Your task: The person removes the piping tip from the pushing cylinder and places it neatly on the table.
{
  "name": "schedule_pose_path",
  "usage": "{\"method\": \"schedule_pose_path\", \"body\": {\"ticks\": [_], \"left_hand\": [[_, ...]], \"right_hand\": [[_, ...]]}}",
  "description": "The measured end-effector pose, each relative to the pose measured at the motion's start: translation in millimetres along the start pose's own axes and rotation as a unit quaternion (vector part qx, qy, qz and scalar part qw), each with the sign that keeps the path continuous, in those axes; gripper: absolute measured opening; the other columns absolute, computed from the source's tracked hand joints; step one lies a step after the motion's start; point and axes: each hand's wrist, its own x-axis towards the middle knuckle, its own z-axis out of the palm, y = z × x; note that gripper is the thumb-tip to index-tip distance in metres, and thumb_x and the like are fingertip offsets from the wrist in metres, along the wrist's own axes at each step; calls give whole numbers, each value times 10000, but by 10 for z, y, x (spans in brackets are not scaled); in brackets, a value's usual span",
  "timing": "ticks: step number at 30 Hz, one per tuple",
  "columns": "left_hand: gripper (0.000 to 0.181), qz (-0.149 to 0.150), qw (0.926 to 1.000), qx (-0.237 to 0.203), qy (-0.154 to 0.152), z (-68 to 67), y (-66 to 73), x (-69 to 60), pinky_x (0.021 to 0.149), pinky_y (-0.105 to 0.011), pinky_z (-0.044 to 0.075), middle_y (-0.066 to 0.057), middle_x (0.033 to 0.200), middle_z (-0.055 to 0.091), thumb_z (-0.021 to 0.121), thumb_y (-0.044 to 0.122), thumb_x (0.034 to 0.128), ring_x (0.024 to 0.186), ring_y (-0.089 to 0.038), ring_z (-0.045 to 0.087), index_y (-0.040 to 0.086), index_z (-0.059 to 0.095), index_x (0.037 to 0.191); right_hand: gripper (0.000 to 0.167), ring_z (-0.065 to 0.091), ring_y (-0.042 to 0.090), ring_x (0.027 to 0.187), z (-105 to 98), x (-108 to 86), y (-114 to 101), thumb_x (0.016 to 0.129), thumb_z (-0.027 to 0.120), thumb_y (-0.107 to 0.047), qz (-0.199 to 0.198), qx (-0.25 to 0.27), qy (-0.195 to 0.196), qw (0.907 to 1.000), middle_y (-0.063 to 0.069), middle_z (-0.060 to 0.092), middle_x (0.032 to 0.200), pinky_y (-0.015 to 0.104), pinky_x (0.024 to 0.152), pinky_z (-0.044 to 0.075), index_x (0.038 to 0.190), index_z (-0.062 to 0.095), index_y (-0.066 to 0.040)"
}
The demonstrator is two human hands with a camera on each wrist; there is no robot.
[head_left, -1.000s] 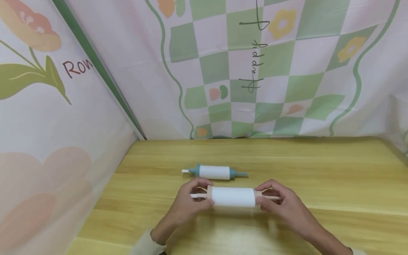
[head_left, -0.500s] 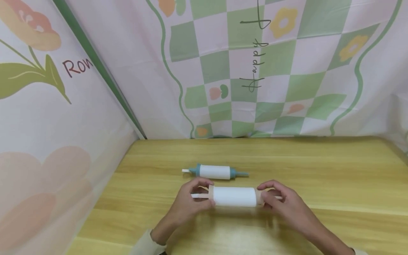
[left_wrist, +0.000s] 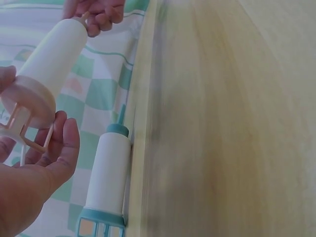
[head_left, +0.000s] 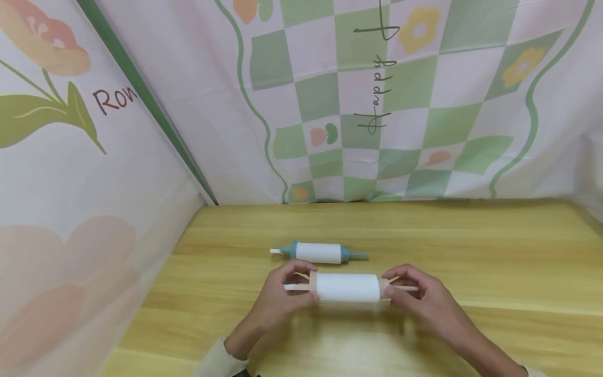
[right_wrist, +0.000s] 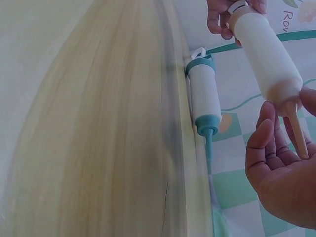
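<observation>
A white cylinder (head_left: 347,287) with peach end pieces is held level between both hands, just above the table. Its left end carries an open peach frame (left_wrist: 23,126) with a white tip. From the right end sticks a thin peach stem (right_wrist: 295,129). The left hand (head_left: 282,293) holds the left end piece between thumb and fingers. At the other end, the right hand (head_left: 421,296) pinches the peach piece around the base of the stem. Behind them lies a similar, smaller-looking white cylinder with teal ends (head_left: 318,252); no hand touches it.
The wooden table (head_left: 494,251) reaches back to a hanging cloth (head_left: 358,94) printed with green checks and flowers. A second printed cloth (head_left: 94,183) hangs along the left side.
The right thumb and fingers have shifted their hold on the peach end piece. The cylinder has moved very slightly right and up in the head view. The teal-ended cylinder stays put.
</observation>
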Motion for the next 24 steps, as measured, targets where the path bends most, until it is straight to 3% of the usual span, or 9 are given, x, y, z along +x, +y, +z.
{"method": "schedule_pose_path", "body": {"ticks": [7, 12, 19, 24], "left_hand": [[407, -48, 10000, 1, 23, -11, 4, -17, 844, -403, 576, -159, 1139, 572, 783, 45, 801, 1012, -331, 635, 11, 626, 1175], [412, -45, 10000, 15, -4, -17, 3, -23, 847, -404, 575, -160, 1145, 575, 780, 55, 805, 1011, -340, 635, 15, 625, 1185], [415, -30, 10000, 64, -27, -19, -17, -29, 843, -400, 577, -156, 1137, 568, 780, 48, 799, 999, -325, 632, 22, 627, 1184], [411, -23, 10000, 36, -38, -20, -15, -36, 839, -400, 578, -157, 1142, 569, 776, 54, 801, 1006, -345, 629, 17, 626, 1182]], "right_hand": [[278, 700, 275, 931, 10, -14, -17, 981, 652, -105, -82, 50, -83, 9999, 203, 660, 1092, 363, 765, 595, 1213, 570, 25], [316, 695, 272, 884, 7, 7, -21, 1006, 613, -121, 66, -74, -13, 9999, 177, 682, 1061, 344, 759, 590, 1274, 535, 28], [233, 683, 200, 877, 37, 33, 2, 1026, 589, -161, 375, -3, 23, 9993, 168, 649, 1089, 320, 742, 593, 1148, 619, 35], [254, 694, 213, 895, 39, 12, -6, 1001, 626, -135, 215, 0, -68, 9997, 169, 673, 1058, 331, 751, 593, 1179, 590, 43]]}}
